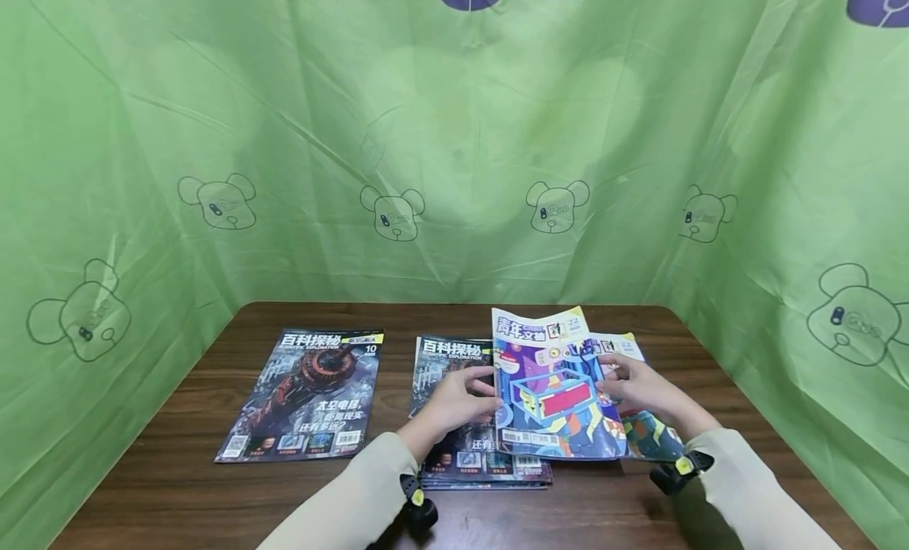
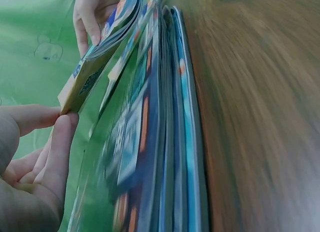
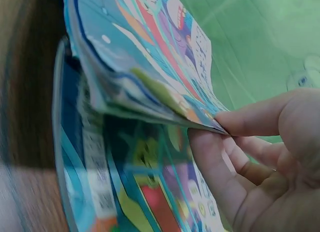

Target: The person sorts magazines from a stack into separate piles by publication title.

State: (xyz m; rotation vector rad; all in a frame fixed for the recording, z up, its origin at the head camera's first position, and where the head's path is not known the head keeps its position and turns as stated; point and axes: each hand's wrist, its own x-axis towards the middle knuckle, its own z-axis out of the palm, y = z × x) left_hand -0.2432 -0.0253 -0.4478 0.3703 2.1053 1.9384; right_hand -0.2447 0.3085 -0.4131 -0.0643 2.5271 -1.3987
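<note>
Head view — magazine [image 1: 548, 396] in hands [image 1: 456, 402] [image 1: 645, 388]

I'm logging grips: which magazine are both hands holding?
The upper colourful magazine, pinched by the left hand and right hand; its lookalike partly beneath, the dark-covered stack and the lone dark magazine are unheld.

The place looks like a small booth enclosed by fabric: creased green cloth [image 1: 454, 140], printed with outlined bear heads [image 1: 398, 218], hangs on 3 sides, close around a table [image 1: 163, 463] with dark wood grain. Which kind of building surrounds it, I cannot tell.
</note>
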